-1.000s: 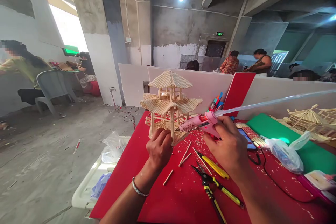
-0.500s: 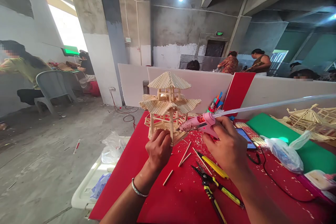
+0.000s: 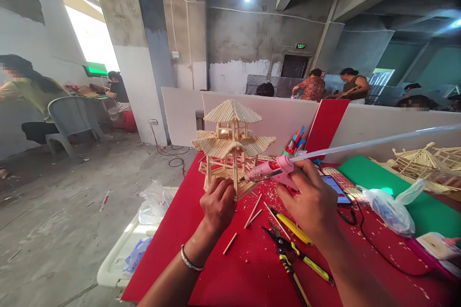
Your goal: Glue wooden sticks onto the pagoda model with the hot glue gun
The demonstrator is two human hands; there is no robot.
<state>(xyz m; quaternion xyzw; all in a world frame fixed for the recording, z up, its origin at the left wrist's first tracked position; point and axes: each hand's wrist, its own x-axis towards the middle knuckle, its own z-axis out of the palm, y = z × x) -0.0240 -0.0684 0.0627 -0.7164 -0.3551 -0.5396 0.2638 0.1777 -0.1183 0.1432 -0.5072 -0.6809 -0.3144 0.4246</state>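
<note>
A two-tiered pagoda model [image 3: 234,146] made of thin wooden sticks stands on the red tabletop [image 3: 216,288]. My left hand [image 3: 218,205] is closed at the model's front lower edge; its fingertips are partly hidden, so the exact piece pinched is unclear. In my right hand [image 3: 312,201] is a pink hot glue gun [image 3: 270,171], with a long clear glue stick [image 3: 360,145] running out of its back. The gun's nozzle points left, in among the posts of the lower storey, close to a front post. Whether the tip touches the wood I cannot tell.
Before me lie loose sticks [image 3: 229,243], a yellow utility knife [image 3: 293,228] and yellow-black pliers [image 3: 288,254]. To the right are a phone [image 3: 335,189], a plastic bag [image 3: 391,211], a cable and more stick models [image 3: 425,165]. White boards [image 3: 288,115] stand behind; people work beyond.
The glue gun has shifted very slightly to the left at the lower storey. My left hand and the pagoda model stay practically in place.
</note>
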